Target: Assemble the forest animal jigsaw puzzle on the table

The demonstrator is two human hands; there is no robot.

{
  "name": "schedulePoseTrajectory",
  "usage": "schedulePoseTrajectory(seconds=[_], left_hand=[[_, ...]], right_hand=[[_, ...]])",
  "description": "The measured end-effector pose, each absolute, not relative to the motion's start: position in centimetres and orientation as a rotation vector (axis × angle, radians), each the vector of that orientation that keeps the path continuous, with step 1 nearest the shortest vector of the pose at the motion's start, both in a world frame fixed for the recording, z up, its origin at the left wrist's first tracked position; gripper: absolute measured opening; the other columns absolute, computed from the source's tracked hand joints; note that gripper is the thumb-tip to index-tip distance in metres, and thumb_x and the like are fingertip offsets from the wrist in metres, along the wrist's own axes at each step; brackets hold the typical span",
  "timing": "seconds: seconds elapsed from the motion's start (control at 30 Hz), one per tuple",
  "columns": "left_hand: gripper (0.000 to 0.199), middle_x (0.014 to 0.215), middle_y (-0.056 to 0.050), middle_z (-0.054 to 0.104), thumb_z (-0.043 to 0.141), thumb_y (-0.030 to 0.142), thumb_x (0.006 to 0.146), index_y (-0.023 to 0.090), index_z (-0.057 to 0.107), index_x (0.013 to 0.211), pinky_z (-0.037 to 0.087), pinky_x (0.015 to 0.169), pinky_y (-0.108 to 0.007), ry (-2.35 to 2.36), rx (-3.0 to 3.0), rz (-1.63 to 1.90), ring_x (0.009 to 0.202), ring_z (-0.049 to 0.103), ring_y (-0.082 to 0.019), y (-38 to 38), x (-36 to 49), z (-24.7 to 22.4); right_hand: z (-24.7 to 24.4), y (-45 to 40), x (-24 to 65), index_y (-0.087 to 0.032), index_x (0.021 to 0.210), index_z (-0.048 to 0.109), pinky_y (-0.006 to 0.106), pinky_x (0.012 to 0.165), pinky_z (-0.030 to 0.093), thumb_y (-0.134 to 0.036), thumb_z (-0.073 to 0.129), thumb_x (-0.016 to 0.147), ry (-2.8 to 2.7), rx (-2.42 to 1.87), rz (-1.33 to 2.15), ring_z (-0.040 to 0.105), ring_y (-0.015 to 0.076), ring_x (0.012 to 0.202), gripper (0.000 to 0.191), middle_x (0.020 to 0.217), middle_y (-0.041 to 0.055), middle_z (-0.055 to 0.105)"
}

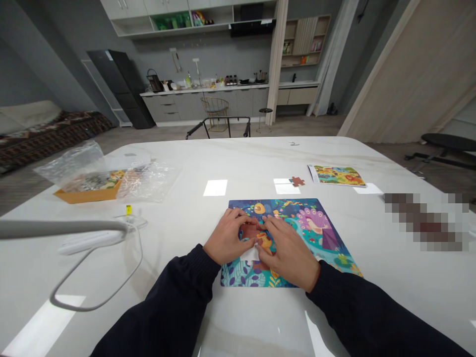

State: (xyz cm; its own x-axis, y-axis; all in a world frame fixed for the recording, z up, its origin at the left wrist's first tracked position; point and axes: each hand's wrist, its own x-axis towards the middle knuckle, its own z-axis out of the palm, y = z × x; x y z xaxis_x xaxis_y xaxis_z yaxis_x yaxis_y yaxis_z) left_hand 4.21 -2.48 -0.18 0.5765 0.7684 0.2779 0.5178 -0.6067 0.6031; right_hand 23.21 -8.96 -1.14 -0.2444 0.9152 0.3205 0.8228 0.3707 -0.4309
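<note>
A colourful jigsaw puzzle [241, 277] lies flat on the white table, with a pink and purple peacock on its right part. My left hand [229, 237] rests on the puzzle's left part, thumb and fingers apart around a reddish-brown patch. Opposite it, my right hand [288, 250] lies with its fingers spread over an orange figure. Both hands' fingertips nearly meet there and touch the puzzle. Whether a separate piece sits under them is hidden. Just below the thumbs shows a white patch. Beyond the puzzle lies one loose reddish-brown puzzle piece [297, 181].
A picture sheet [337, 175] lies at the back right. At the left stand an orange-yellow box [89, 194] and crumpled clear plastic [148, 181]. Nearer are a white power strip [91, 241] and a grey cable [76, 308]. A blurred dark object [427, 223] lies far right.
</note>
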Motion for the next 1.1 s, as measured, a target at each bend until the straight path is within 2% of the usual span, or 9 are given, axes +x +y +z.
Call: schedulePoseTrajectory(seconds=[0.2,0.43,0.77,1.1], left_hand=[[0.040,0.113,-0.007,0.062,0.084,0.025,0.077,0.025,0.071,0.115,0.047,0.100,-0.045,1.013,2.340,0.663,0.110,0.054,-0.027,-2.2,3.9,0.0],[0.058,0.118,-0.007,0.065,0.084,0.014,0.069,0.026,0.064,0.122,0.046,0.103,-0.045,0.874,2.336,0.635,0.114,0.055,-0.028,-2.0,2.9,1.1],[0.047,0.112,-0.006,0.066,0.077,0.007,0.069,0.023,0.064,0.111,0.046,0.099,-0.043,0.870,2.320,0.641,0.109,0.057,-0.027,-2.1,3.1,1.2],[0.046,0.110,-0.005,0.065,0.073,0.008,0.068,0.024,0.061,0.109,0.047,0.098,-0.042,0.888,2.334,0.658,0.108,0.057,-0.027,-2.1,3.3,0.7]], right_hand=[[-1.2,-9.0,23.3,-0.017,0.119,0.059,0.055,0.113,0.044,-0.023,0.060,0.086,-2.116,-1.496,0.240,0.056,0.0333,0.128,0.034,0.126,0.0158,0.064],[-1.5,-9.0,23.7,-0.020,0.121,0.061,0.057,0.111,0.046,-0.024,0.062,0.086,-2.094,-1.459,0.232,0.056,0.0339,0.131,0.035,0.134,0.0152,0.062],[-1.6,-9.0,23.8,-0.017,0.124,0.060,0.059,0.113,0.043,-0.027,0.064,0.088,-2.121,-1.453,0.227,0.054,0.0347,0.134,0.037,0.138,0.0173,0.061],[-1.5,-9.1,23.8,-0.019,0.124,0.060,0.059,0.113,0.044,-0.027,0.063,0.090,-2.135,-1.447,0.220,0.053,0.0349,0.134,0.036,0.137,0.0166,0.060]])
